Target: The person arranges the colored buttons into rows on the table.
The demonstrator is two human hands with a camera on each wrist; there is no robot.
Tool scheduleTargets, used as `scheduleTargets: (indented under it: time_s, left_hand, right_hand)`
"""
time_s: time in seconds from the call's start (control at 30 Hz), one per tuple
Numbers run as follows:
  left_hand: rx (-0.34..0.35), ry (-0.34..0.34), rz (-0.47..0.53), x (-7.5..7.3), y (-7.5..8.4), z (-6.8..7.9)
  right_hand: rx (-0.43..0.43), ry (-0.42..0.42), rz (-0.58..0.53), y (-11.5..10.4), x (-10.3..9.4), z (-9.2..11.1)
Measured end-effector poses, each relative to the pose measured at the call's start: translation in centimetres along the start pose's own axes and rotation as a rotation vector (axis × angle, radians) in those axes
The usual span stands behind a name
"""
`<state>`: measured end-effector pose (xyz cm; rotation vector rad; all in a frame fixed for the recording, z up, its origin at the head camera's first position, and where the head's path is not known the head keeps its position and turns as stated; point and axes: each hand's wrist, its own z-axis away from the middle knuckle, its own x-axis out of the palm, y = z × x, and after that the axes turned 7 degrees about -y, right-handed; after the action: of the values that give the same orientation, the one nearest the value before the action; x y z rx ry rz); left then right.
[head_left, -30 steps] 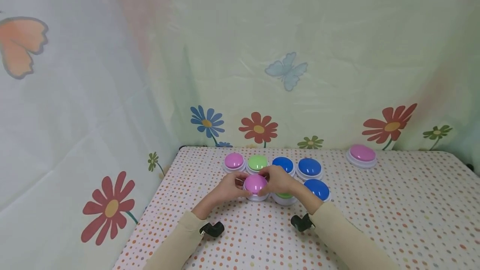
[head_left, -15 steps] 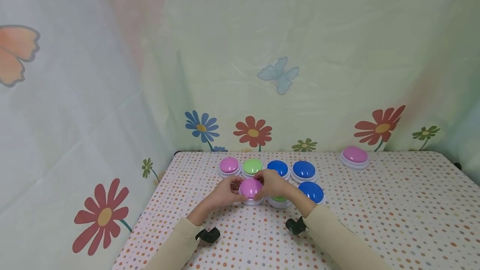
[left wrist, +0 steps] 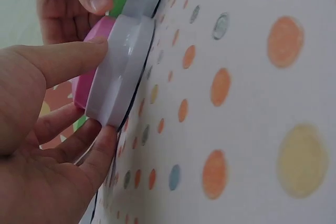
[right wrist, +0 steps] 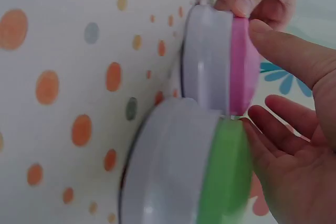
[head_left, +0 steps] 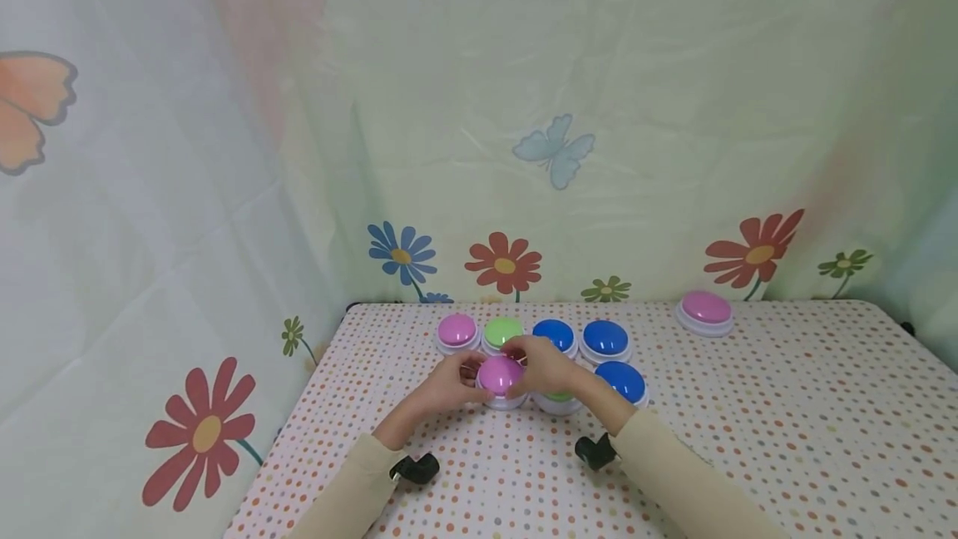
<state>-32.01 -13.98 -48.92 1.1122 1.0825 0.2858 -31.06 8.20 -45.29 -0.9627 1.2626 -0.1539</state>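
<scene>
A pink dome button [head_left: 500, 374] with a white base sits on the dotted table at the front left of a cluster. My left hand [head_left: 446, 384] grips its left side; in the left wrist view the thumb lies on the dome's edge and fingers curl round the white base [left wrist: 118, 72]. From the other side my right hand [head_left: 550, 366] holds the same button, its thumb at the pink dome [right wrist: 244, 66] in the right wrist view. Close under the right hand stands a green button [right wrist: 226, 177], partly hidden in the head view.
Behind stand a pink button [head_left: 457, 330], a green button [head_left: 504, 332] and two blue ones, the nearer being a blue button [head_left: 553, 335]. Another blue button [head_left: 620, 382] is by my right wrist. Farther right is a lone pink button [head_left: 706, 308]. Printed curtain [head_left: 449, 65] walls the table.
The head view has shifted slightly, so the whole scene sits a little left and lower. Both hands stay at the same pink button, with no clear movement of it among the others.
</scene>
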Motion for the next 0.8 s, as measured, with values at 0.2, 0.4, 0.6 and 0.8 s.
scheduleTargets:
  time_s: [0.2, 0.4, 0.6, 0.8]
  left_hand:
    - [-0.024, -0.019, 0.067, -0.8, 0.4, 0.3]
    - [-0.012, 0.007, 0.086, -2.2, 2.0, 0.5]
    - [0.024, -0.016, 0.057, -2.7, 4.2, -0.8]
    - [0.02, -0.052, 0.015, -2.1, 6.5, -3.4]
  right_hand:
    - [-0.055, 0.062, -0.04, -0.1, -2.9, 1.3]
    - [-0.036, 0.138, -0.026, 0.9, -7.4, 2.9]
    - [0.024, 0.193, -0.016, 2.9, -10.9, 4.6]
    - [0.115, 0.204, 0.02, 5.1, -12.5, 6.0]
